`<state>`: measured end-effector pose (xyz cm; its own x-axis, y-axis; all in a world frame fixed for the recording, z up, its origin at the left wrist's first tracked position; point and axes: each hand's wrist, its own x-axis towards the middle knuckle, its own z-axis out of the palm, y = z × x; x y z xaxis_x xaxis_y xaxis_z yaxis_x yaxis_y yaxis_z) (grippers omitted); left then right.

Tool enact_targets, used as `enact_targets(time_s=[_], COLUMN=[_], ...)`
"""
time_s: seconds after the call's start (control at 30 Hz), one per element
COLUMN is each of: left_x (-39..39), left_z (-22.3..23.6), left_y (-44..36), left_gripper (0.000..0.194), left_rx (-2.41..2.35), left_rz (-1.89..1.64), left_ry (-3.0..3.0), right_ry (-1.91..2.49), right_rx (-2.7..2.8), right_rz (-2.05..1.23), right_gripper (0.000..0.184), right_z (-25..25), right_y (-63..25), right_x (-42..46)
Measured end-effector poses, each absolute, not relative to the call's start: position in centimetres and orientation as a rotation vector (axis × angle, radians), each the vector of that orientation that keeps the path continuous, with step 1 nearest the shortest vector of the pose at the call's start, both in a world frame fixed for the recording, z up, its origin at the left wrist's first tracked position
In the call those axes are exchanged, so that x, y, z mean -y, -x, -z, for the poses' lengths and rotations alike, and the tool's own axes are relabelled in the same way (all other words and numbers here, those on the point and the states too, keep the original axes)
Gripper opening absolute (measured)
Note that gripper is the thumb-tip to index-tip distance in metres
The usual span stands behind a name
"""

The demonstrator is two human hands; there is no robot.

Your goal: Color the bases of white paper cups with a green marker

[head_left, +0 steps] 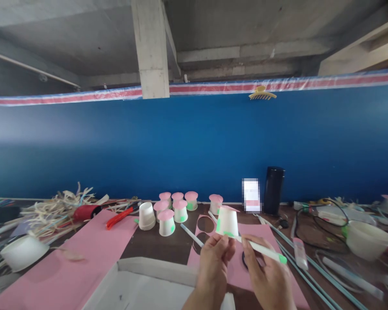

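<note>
My left hand [216,256] grips an upside-down white paper cup [227,221] by its lower rim. A pink paper disc lies on the cup's top, and green marks show on its side. In my right hand [267,269] is a white marker [261,251] with a green end, its other end at the cup's lower edge. Beyond my hands stand several similar upturned cups [166,223] topped with pink discs. Two stacked plain white cups [146,216] are just left of them. Another white pen [191,235] rests on the table.
A white box [155,266] is in front. Pink paper [103,241] spreads left, with red-handled scissors [119,217] on it. A black bottle [274,190] stands at the back. Cables and a white tub [368,241] are right; paper strips [64,206] heap left.
</note>
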<state>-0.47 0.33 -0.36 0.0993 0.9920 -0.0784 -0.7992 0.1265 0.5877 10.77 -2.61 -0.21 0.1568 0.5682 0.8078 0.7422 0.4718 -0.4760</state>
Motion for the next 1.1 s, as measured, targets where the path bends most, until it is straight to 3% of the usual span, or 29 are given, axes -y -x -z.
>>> enact_targets(time_s=[0.23, 0.6, 1.1], left_x=[-1.0, -4.0, -4.3], left_z=[0.4, 0.9, 2.5], left_y=[1.2, 4.9, 3.5], left_gripper=[0.007, 0.007, 0.002], left_rx=[-0.498, -0.579, -0.625], left_rz=[-1.461, -1.653, -1.564], left_ry=[-0.401, -0.378, -0.448], right_ry=[1.056, 1.208, 1.220], right_rx=[1.425, 1.438, 1.548], right_rz=[0.118, -0.005, 0.023], right_gripper=[0.022, 0.029, 0.030], right_z=[1.2, 1.2, 1.3], right_y=[-11.0, -10.8, -10.5], right_x=[2.2, 1.9, 1.6])
